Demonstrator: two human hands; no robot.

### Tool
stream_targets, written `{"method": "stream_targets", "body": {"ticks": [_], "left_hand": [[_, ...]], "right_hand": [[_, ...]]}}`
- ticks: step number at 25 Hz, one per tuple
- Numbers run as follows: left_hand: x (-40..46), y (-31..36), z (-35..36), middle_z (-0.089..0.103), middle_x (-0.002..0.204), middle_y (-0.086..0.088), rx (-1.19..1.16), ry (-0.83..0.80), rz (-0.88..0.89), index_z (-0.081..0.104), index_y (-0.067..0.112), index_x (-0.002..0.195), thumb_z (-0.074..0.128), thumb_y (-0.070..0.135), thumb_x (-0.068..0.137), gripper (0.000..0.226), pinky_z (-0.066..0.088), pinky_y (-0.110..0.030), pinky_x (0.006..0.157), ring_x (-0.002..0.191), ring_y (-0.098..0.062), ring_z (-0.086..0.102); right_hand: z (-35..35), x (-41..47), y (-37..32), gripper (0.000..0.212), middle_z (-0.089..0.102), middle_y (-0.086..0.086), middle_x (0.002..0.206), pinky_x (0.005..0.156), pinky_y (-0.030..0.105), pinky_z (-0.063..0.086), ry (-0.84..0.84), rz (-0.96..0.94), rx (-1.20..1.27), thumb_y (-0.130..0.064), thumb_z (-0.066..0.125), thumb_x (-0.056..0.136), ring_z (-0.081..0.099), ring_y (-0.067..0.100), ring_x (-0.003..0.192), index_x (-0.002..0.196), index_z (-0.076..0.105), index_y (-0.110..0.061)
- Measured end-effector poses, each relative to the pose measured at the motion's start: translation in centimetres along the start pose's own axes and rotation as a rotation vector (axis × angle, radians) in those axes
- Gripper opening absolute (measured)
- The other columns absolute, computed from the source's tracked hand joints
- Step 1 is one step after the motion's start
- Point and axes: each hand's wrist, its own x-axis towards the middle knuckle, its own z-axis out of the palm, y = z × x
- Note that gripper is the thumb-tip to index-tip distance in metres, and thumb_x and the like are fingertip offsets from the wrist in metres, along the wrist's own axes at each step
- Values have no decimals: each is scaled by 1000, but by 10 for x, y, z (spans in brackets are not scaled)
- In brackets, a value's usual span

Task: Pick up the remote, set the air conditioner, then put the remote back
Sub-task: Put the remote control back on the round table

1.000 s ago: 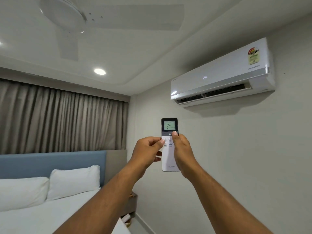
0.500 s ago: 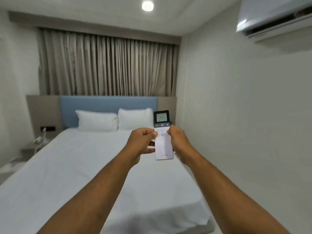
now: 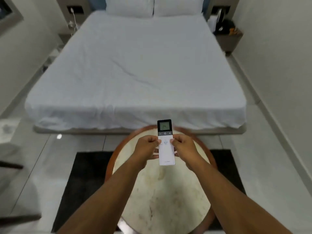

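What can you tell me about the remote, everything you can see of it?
The remote is a slim white bar, plastic by its look, with a dark top section. Its lit greenish screen reads 24; below sit minus, power and plus marks, then pale buttons, and faint lettering near the bottom end. It is held face up, screen end pointing away toward the bed, above a round table. The left hand and right hand grip its sides, thumbs on the buttons.

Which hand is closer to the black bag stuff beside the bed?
Right. The right hand holds the remote on the side nearer the dark items on the bedside stand, far up right. The left hand grips the remote's other side, farther away.
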Motion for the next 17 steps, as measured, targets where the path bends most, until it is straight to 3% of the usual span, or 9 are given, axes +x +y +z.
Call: {"method": "stream_targets", "body": {"ticks": [3, 5, 10, 14, 17], "left_hand": [[16, -78, 4, 75, 89, -4, 40, 45, -125, 67, 11, 95, 59, 11, 95, 9, 55, -24, 50, 62, -14, 73], [26, -129, 9, 74, 94, -7, 62, 69, -186, 68, 14, 94, 59, 10, 94, 10, 57, -27, 52, 70, -18, 72], [46, -225, 20, 72, 107, -10, 195, 127, -257, 72, 11, 107, 57, 9, 93, 20, 60, -47, 81, 93, -30, 69], [55, -262, 27, 74, 108, -9, 302, 162, -234, 72, 12, 110, 57, 12, 92, 23, 58, -46, 87, 95, -27, 69], [54, -275, 31, 74, 109, -8, 384, 179, -180, 72, 12, 109, 58, 14, 93, 21, 56, -41, 88, 94, -24, 68]], "right_hand": [[28, 9, 76, 26, 73, 17, 118, 93, 53, 57, -31, 131, -56, -1, 46, 102, 70, 34, 104, 113, 69, -8], [46, 12, 124, 31, 72, 18, 121, 95, 52, 55, -59, 180, -96, 0, 45, 101, 68, 34, 106, 122, 68, -4], [84, 16, 213, 35, 67, 21, 122, 72, 32, 56, -77, 246, -182, 1, 46, 99, 66, 30, 97, 126, 67, -5], [102, 24, 251, 38, 60, 22, 128, 93, 50, 57, -106, 302, -256, -5, 47, 97, 65, 38, 109, 130, 65, -9], [107, 24, 260, 37, 57, 21, 129, 95, 49, 56, -122, 302, -305, -5, 48, 96, 63, 38, 111, 131, 62, -7]]}}
